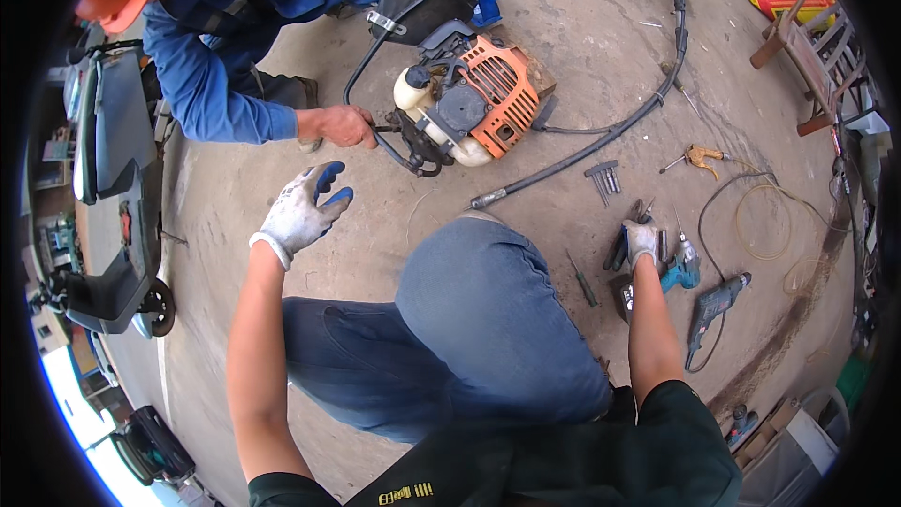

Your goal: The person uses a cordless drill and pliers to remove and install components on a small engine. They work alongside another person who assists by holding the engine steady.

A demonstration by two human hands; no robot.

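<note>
My left hand point(298, 209), in a white work glove with blue fingers, hangs over the floor with its fingers apart and nothing in them. It is near a small orange-and-white petrol engine point(465, 105) on a black tubular frame point(352, 84). To the right, my right hand point(641, 239), also gloved, reaches down among dark-handled hand tools point(618, 251); its fingers are mostly hidden. Close beside it lies a teal cordless driver point(683, 268) with a long bit. A green-handled screwdriver point(583, 284) rests between that hand and my knee.
A co-worker's bare hand point(347, 126) holds the frame. A black flexible shaft point(601, 150) curves behind the tools. Hex keys point(603, 178), a yellow air blow gun point(704, 160) and a corded drill point(718, 308) lie on the right. A scooter point(117, 216) stands left, a wooden chair point(812, 61) far right.
</note>
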